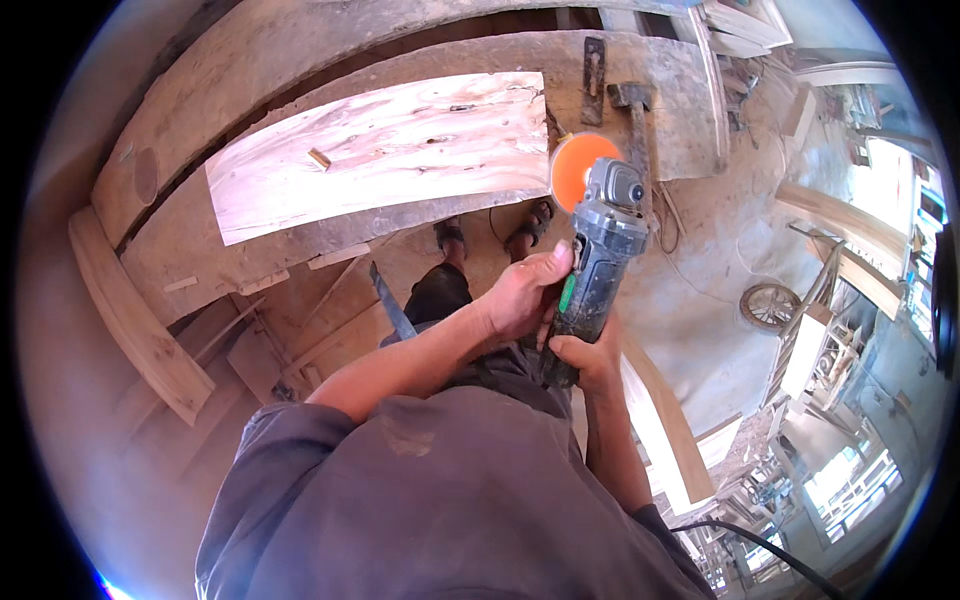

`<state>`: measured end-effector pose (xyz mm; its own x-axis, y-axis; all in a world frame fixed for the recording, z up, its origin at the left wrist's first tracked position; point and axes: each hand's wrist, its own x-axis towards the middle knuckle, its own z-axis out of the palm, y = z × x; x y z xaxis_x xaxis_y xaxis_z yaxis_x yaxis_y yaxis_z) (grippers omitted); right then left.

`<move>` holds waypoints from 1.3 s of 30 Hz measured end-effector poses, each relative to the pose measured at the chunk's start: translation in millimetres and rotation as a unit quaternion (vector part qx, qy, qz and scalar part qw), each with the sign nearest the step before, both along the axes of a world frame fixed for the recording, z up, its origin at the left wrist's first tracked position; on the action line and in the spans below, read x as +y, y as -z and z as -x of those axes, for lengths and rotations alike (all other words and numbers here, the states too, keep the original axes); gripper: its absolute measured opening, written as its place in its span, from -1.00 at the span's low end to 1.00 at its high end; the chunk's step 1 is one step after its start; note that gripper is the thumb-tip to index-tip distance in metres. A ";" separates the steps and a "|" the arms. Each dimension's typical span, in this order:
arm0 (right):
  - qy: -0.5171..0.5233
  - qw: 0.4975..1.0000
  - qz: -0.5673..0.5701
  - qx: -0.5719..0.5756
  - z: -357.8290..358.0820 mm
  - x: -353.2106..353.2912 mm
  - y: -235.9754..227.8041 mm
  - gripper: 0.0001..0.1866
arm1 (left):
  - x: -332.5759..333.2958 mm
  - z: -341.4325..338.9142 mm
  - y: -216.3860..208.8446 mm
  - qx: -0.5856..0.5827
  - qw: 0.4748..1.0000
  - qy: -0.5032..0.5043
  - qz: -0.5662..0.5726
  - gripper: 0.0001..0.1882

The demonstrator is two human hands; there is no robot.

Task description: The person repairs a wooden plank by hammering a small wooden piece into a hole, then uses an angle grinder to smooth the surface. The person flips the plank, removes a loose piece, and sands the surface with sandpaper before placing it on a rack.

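I hold a dark grey angle grinder [597,262] in front of me, its orange disc [577,170] pointing away. My right hand [594,356] wraps round the rear of its body. Against the grinder's left side, my left hand [522,298] is closed, its thumb by the side switch and its other fingers partly hidden. The disc appears just beside the right end of a pale wooden board [390,150]; whether they touch I cannot tell. A small wooden piece [319,158] lies on that board, which rests flat on a worn wooden bench [682,105].
On the bench, right of the board, are a hammer [636,110] and a slotted dark metal bar [594,80]. A spoked wheel [769,305] lies to the right, near several planks. A long wooden beam [140,320] stands left. A black cable [770,548] runs at lower right.
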<state>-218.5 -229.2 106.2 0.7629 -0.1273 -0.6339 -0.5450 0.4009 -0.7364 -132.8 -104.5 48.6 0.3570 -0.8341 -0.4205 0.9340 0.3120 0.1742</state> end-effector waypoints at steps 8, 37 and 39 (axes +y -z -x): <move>-0.029 0.997 0.071 0.021 1.9 17.0 1.0 -0.45 | 3.1 8.3 -9.9 -0.125 0.975 -0.107 -0.152 -0.36; -0.179 0.971 0.152 0.033 -30.8 45.1 12.3 -0.18 | 29.2 -8.5 -38.4 -0.135 0.909 -0.071 -0.387 -0.78; -0.158 0.972 0.169 0.033 -21.4 39.2 22.4 -0.15 | 19.5 -10.6 -30.3 -0.161 0.913 -0.043 -0.374 -0.77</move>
<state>-197.1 -190.1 83.8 0.7566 -0.1037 -0.6456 -0.6524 -0.0531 -0.7560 -122.2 -85.0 78.9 0.6124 -0.3206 -0.7227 0.7750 0.0631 0.6288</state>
